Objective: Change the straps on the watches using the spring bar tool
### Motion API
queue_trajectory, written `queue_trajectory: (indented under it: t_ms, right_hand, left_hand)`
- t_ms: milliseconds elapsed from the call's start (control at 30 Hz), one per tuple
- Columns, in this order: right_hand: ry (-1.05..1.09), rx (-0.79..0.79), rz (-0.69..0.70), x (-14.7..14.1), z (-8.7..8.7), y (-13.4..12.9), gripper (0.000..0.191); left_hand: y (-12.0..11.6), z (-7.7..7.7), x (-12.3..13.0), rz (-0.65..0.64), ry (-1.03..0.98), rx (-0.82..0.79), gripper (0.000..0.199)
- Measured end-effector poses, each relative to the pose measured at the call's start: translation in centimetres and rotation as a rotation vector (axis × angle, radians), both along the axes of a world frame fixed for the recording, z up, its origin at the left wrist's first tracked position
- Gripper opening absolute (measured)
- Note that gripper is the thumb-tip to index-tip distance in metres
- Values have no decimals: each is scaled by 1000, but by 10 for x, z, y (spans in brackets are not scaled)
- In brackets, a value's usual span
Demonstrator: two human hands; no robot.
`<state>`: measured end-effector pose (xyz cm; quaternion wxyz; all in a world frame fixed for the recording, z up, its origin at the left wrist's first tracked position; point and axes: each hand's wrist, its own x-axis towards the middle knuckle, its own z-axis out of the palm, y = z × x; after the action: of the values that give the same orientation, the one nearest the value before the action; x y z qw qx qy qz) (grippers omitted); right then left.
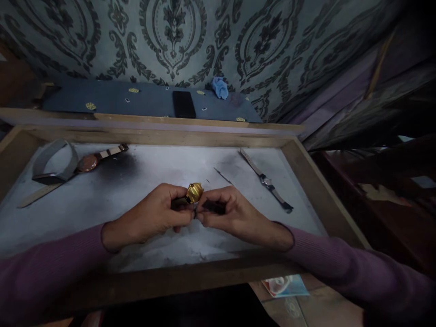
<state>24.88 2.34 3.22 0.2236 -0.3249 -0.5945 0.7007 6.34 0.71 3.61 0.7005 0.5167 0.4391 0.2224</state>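
Observation:
Over the middle of the white-lined tray, my left hand is closed on a gold wristwatch, whose case shows between my two hands. Dark strap runs from the case into the left fingers. My right hand pinches a dark watch strap right beside the case. Whether this strap is joined to the watch is hidden by my fingers. Just beyond the right hand lies a thin screwdriver-like tool.
A wristwatch lies at the tray's right. At left are a watch with a copper-coloured case and a grey-banded watch. Behind the rim, a phone and blue cloth rest on a dark ledge. Wooden sides surround the tray.

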Motion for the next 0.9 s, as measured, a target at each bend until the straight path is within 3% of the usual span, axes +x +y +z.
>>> queue_trajectory:
  t_ms: [300,467,567,700,900]
  right_hand:
    - [-109,143,-2,-1,-9,-4,7]
    - [-306,558,-67,10,-2,7,12]
    - [-371,684,59,15,0,15,20]
    - [-297,468,255,18,1,21,19]
    - [-151,138,274,17,11,21,18]
  left_hand:
    - [-2,-2,2,9,194,154,7]
    - [3,4,-5,-2,101,28,7]
    - [6,10,-9,-41,62,6,4]
    - [9,11,-13,-113,19,-22,3]
    - [12,8,-18,-153,15,-59,12]
